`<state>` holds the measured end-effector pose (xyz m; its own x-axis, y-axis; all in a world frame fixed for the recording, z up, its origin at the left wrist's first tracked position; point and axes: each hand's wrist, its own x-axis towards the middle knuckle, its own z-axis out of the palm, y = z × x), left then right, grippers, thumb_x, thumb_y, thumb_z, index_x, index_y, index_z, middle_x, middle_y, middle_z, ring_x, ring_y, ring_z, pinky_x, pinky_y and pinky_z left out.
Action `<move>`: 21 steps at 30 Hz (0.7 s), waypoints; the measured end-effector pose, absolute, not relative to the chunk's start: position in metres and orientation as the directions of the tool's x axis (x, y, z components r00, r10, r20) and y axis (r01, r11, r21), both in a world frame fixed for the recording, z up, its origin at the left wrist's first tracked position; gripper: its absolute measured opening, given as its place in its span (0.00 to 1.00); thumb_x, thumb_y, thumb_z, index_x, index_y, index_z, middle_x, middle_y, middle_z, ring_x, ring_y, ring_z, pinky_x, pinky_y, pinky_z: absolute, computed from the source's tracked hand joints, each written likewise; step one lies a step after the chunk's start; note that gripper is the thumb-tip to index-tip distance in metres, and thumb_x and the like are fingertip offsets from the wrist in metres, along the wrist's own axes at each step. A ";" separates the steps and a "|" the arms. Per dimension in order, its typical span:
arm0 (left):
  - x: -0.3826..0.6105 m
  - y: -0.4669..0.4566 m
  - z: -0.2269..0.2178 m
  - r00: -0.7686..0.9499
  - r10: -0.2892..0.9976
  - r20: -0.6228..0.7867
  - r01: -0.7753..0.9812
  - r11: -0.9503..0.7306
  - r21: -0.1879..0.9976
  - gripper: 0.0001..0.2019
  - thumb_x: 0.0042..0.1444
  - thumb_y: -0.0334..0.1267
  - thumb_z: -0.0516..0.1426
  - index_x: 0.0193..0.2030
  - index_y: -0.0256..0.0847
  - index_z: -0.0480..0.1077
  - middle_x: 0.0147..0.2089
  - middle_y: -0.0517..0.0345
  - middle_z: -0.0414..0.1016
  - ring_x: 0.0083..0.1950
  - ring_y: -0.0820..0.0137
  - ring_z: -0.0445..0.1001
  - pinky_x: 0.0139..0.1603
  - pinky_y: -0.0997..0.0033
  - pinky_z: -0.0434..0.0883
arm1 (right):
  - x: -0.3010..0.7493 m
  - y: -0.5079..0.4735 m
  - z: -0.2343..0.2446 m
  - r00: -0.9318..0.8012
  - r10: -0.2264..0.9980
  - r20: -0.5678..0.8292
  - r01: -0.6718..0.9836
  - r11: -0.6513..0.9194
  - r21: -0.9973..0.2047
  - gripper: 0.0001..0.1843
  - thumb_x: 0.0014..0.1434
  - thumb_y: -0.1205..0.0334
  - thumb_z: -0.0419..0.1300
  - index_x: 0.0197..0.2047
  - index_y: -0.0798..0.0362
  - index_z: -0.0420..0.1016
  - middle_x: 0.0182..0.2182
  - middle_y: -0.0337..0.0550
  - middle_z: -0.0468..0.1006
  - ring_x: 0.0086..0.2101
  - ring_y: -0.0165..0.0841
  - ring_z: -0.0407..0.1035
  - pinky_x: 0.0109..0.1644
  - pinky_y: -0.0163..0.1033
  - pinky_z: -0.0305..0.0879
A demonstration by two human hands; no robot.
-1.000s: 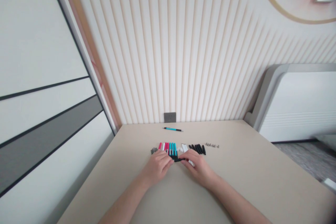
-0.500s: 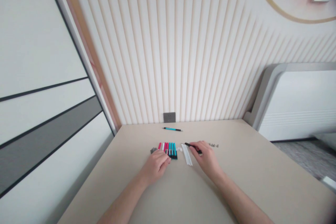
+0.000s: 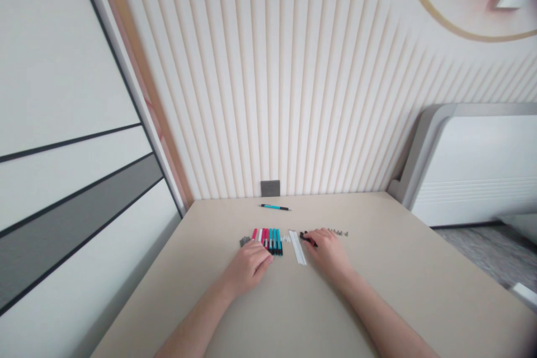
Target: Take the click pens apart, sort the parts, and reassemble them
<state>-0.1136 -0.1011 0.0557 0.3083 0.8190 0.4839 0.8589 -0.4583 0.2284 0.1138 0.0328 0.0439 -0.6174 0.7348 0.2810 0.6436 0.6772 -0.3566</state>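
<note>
Pen parts sit in sorted rows mid-table; one teal pen (image 3: 276, 207) at the far edge looks whole, the rest apparently unassembled.
Right hand (image 3: 329, 250) pinches a black pen piece (image 3: 307, 236) beside white strips (image 3: 297, 248). Left hand (image 3: 248, 264) lies loose, holding nothing, by the pink and teal barrels (image 3: 267, 239). Beige table (image 3: 398, 268), slatted wall (image 3: 293, 95), grey socket (image 3: 271, 187).

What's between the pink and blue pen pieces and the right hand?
Head view: tiny white bits and long white sticks lie between the pen pieces and the right hand.
</note>
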 end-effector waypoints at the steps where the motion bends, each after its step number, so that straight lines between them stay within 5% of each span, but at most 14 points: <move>1: -0.113 -0.101 0.056 0.307 0.818 0.487 0.860 -0.458 0.227 0.16 0.67 0.33 0.46 0.29 0.39 0.66 0.26 0.59 0.69 0.31 0.70 0.67 0.41 0.68 0.64 | 0.113 0.032 0.045 -0.625 0.734 0.265 0.654 0.678 -0.336 0.13 0.63 0.60 0.54 0.44 0.48 0.79 0.41 0.43 0.81 0.44 0.37 0.71 0.50 0.39 0.59; 21: -0.112 -0.102 0.058 0.314 0.829 0.462 0.870 -0.447 0.210 0.17 0.68 0.34 0.45 0.28 0.40 0.65 0.26 0.59 0.68 0.31 0.70 0.66 0.41 0.68 0.65 | 0.108 0.026 0.045 -0.636 0.751 0.176 0.688 0.656 -0.310 0.18 0.61 0.67 0.51 0.50 0.48 0.76 0.43 0.43 0.81 0.43 0.36 0.73 0.47 0.39 0.56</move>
